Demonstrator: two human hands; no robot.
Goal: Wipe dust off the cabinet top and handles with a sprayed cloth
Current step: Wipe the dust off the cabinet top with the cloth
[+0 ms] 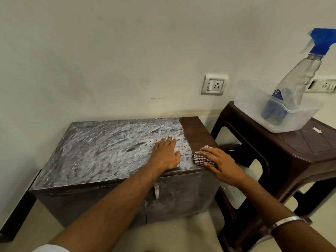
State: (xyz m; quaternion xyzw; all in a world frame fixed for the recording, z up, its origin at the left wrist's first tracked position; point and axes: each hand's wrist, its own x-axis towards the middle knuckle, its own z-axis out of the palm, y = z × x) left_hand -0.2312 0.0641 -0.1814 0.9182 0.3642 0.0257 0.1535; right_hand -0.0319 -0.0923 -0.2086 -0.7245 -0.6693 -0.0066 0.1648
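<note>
A low dark-brown cabinet (101,153) stands against the wall, its top coated in white dust except for a clean brown strip (195,131) along the right end. My left hand (166,154) lies flat on the dusty top with fingers straight. My right hand (219,161) presses a red-and-white checked cloth (200,158) onto the top near the front right corner, at the border of the clean strip. A metal handle (156,191) hangs on the cabinet's front door, below my left wrist.
A dark plastic stool (300,153) stands right of the cabinet. On it sits a clear plastic tub (254,104) holding a spray bottle (298,79) with a blue trigger head. A wall socket (213,84) is above the cabinet's right end. A dark board (16,210) leans at left.
</note>
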